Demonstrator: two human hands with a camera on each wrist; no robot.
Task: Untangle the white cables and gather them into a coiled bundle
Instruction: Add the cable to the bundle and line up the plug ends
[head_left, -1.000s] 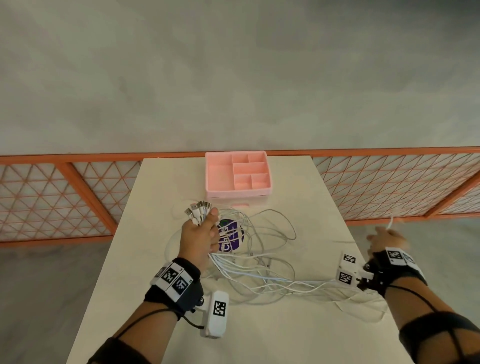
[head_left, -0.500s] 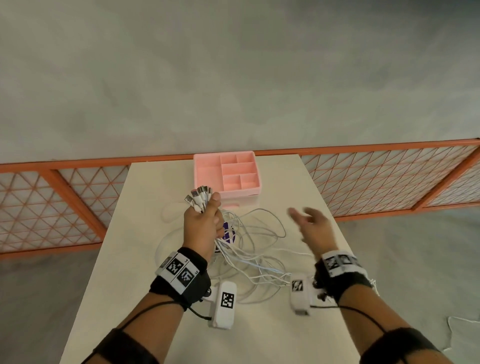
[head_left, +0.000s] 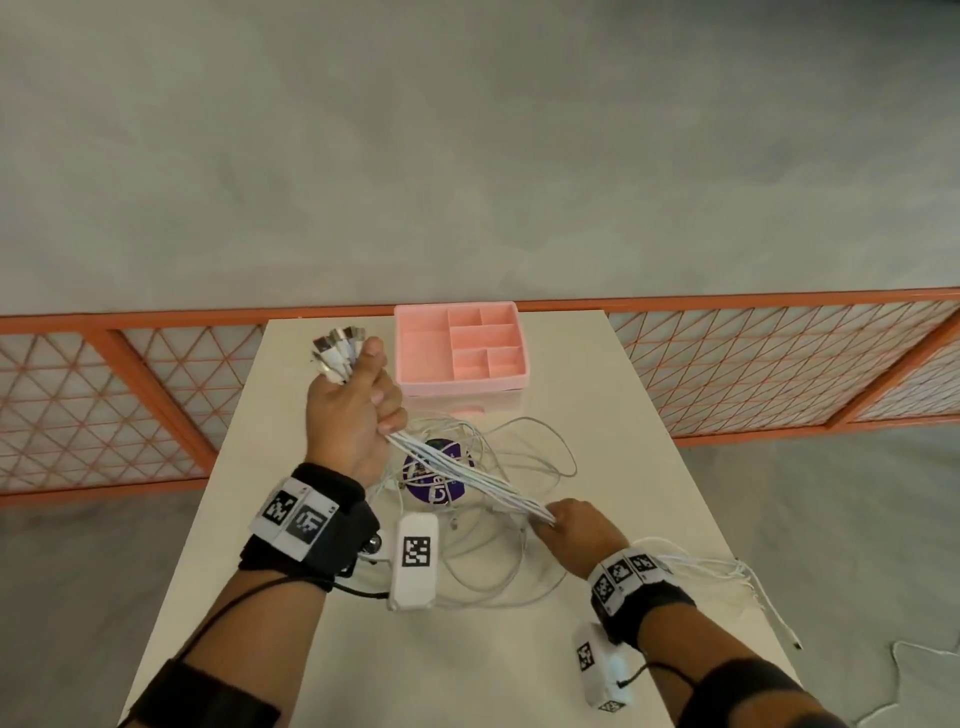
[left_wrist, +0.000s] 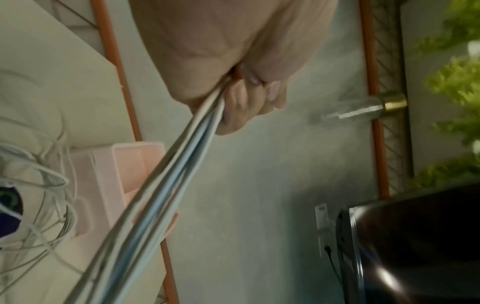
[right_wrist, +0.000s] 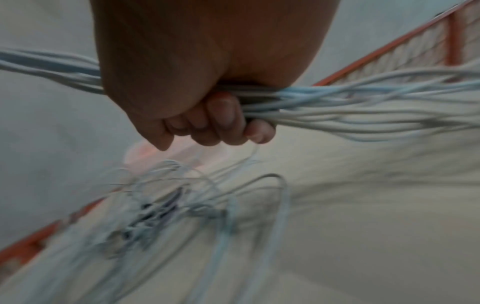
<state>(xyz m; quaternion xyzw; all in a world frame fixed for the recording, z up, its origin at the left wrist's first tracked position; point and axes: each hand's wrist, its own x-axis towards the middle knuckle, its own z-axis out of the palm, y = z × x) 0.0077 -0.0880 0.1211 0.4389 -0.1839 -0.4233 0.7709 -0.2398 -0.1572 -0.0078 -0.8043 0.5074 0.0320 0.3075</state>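
While partly hidden, sticker (head_left: 439, 475) lettering "Cl".

Table (head_left: 322, 597): bare strip down left edge, bare patch at lower centre of head view; open for passage.
Centre: loose loops of white cables (head_left: 524, 457) over purple round object (head_left: 439, 480); cluttered.
Taut cable run, left hand (head_left: 353, 410) to right hand (head_left: 576, 525), bars diagonal from centre to lower right.
Upper centre: pink tray (head_left: 410, 358) at far table edge, blocks reach beyond.
Right edge: cable ends trail off table.
Behind table: orange mesh fence (head_left: 130, 395).
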